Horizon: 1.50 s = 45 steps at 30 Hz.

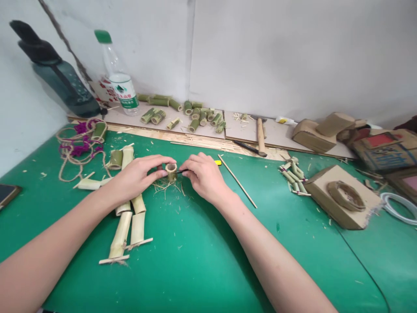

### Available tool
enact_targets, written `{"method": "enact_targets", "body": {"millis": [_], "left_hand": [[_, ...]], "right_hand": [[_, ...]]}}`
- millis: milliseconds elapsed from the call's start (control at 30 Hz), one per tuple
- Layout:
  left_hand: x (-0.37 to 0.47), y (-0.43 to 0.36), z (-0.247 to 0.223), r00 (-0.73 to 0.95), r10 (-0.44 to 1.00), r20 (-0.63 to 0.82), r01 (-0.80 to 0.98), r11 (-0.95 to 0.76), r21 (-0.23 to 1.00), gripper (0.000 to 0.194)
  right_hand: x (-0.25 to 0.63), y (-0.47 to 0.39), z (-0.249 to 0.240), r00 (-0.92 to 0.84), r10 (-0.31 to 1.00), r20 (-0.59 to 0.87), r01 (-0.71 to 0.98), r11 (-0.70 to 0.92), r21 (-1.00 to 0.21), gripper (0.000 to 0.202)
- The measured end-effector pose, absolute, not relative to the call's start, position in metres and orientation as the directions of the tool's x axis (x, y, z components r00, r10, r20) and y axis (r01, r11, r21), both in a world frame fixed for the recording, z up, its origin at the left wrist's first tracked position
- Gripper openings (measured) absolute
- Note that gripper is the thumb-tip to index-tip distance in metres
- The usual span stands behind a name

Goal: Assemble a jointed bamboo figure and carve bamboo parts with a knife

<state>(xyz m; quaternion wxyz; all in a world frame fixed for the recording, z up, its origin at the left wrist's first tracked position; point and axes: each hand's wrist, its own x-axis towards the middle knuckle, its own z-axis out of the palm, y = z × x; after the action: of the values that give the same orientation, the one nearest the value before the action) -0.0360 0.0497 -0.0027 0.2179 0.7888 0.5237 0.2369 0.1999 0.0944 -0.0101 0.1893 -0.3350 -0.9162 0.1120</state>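
A short bamboo ring (171, 173) stands upright on the green table, its open end facing up. My left hand (145, 173) grips its left side between thumb and fingers. On the other side, my right hand (203, 176) is closed round a thin dark tool (179, 171), whose tip meets the ring's right side. A yellow end (218, 163) shows just past my right hand. Fine shavings (167, 186) lie around the ring's base. Beside and partly under my left forearm is a jointed bamboo figure (137, 227), with short sticks at its lower ends.
A thin stick (237, 181) lies right of my right hand. Bamboo pieces (193, 125), a hammer (261, 136) and a water bottle (122, 87) are along the back. Twine (78, 163) lies left; a cardboard block (342, 198) and small bamboo bundle (295, 176) sit right.
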Motion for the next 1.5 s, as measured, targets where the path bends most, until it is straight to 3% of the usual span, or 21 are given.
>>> {"method": "enact_targets", "body": {"millis": [133,500,800,1167,1333,1500], "left_hand": [[-0.037,0.051,-0.003,0.325,0.935,0.146,0.724,-0.344,0.598,0.035],[-0.031,0.044,0.001,0.33,0.935,0.129,0.762,-0.344,0.548,0.037],[-0.031,0.043,-0.002,0.373,0.915,0.152,0.772,-0.397,0.497,0.045],[-0.029,0.043,0.001,0.421,0.886,0.197,0.757,-0.462,0.462,0.029],[-0.028,0.042,0.004,0.349,0.9,0.261,0.746,-0.435,0.504,0.026],[-0.027,0.04,0.006,0.317,0.901,0.296,0.751,-0.429,0.502,0.025]], "right_hand": [[0.195,0.092,-0.012,-0.75,0.63,0.201,0.587,0.775,-0.235,0.015],[0.194,0.091,-0.013,-0.751,0.627,0.204,0.597,0.778,-0.195,0.011],[0.196,0.092,-0.015,-0.755,0.617,0.222,0.565,0.784,-0.256,0.013],[0.19,0.093,-0.019,-0.727,0.636,0.259,0.59,0.772,-0.237,0.016],[0.183,0.093,-0.016,-0.714,0.658,0.239,0.638,0.752,-0.166,0.013],[0.187,0.092,-0.018,-0.718,0.64,0.274,0.612,0.768,-0.189,0.013]]}}
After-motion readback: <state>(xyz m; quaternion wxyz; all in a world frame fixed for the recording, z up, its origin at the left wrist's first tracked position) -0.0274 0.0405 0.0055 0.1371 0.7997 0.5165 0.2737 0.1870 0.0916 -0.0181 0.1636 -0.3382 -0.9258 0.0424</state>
